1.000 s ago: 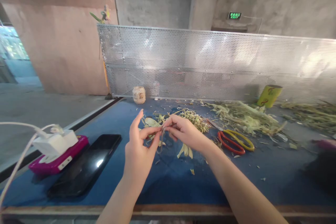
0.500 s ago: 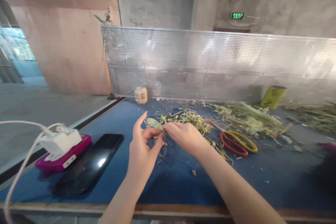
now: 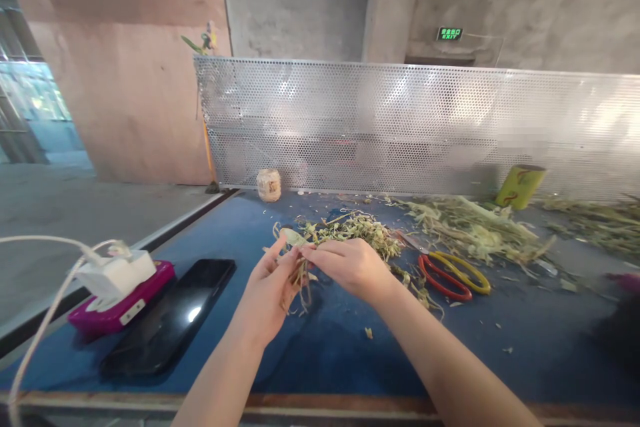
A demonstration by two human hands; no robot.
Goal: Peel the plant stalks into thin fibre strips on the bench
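both your left hand (image 3: 267, 293) and right hand (image 3: 356, 268) are pinching pale strands (image 3: 303, 275), seemingly unfinished; leafy heap (image 3: 470, 227) lying untouched, two o'clock.

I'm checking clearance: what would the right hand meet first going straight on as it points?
The right hand would likely meet the left hand first, though depth is unclear and thin, dry, greenish plant strands there might touch sooner.

Your light is moderate, with a bright opening (image 3: 40, 107) at far left, a glare spot on the phone (image 3: 170, 313) and reflections across the perforated panel (image 3: 345, 120). Soft shadow darkens the near tabletop (image 3: 313, 363); the stems (image 3: 303, 277) you hold look slightly soft, and your view stretches and blurs toward its edges.
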